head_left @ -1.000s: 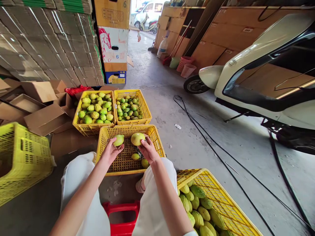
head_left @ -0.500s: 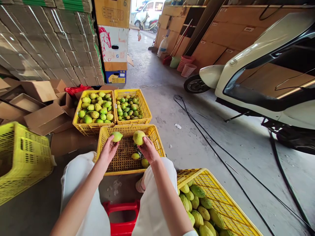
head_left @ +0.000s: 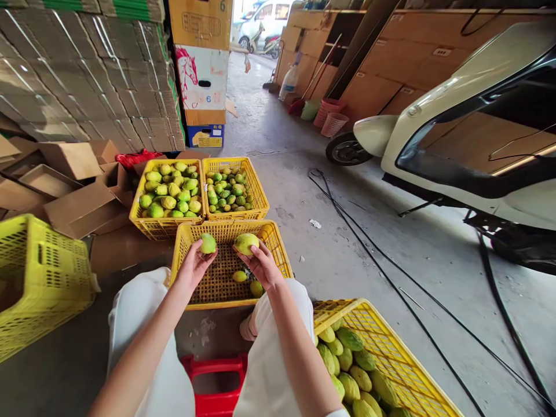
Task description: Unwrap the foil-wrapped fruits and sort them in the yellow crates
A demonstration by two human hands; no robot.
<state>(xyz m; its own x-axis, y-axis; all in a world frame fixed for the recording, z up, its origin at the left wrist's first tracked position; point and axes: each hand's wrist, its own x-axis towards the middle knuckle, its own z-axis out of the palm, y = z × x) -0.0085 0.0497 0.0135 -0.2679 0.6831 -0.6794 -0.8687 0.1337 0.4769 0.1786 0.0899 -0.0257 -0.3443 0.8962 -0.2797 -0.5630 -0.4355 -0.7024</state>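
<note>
My left hand is closed on a green lemon, held by its fingertips. In my right hand is a larger yellow-green lemon, gripped from below and the right. Both hands are raised over a yellow plastic crate between my knees. On the crate's perforated floor lie a small yellow lemon, another lemon near the front right, and a crumpled, shiny dark scrap partly hidden behind my right hand.
Behind stand a left crate and a right crate, both full of lemons. Another crate of green-yellow fruit sits by my right knee. A yellow basket and cardboard boxes are left; cables and a scooter right.
Both lemons have turned in my fingers: the left now shows a rounder side, the right lies lengthwise. Both hands stay over the crate, and my left hand has shifted slightly right.
</note>
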